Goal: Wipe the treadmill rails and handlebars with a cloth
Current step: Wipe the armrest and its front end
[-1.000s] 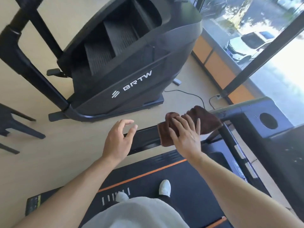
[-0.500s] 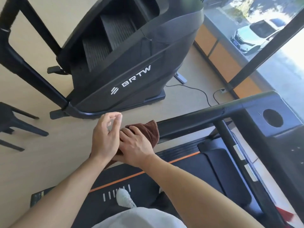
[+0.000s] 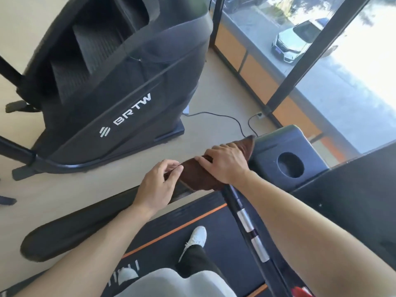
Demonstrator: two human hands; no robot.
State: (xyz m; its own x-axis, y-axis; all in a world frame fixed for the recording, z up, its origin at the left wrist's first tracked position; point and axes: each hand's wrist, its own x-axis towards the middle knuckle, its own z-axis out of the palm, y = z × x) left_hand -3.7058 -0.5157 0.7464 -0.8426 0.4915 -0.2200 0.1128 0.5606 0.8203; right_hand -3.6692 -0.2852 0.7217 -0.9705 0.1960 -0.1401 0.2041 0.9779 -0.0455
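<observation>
A brown cloth is draped over the treadmill's black left handrail, just short of the console. My right hand lies on top of the cloth with its fingers curled over the rail's far side. My left hand is right behind it on the rail and pinches the cloth's near end between thumb and fingertips. A second, inner handlebar with silver grip plates runs down to the right under my right forearm. The rail under the cloth is hidden.
A big black BRTW stair machine stands on the wooden floor just past the rail. A power cable runs to a floor socket by the window. The console has a round cup holder. My white shoe stands on the belt.
My right hand has slid the cloth along the rail away from me, up to the console end. My left hand followed and now pinches the cloth's trailing end.
</observation>
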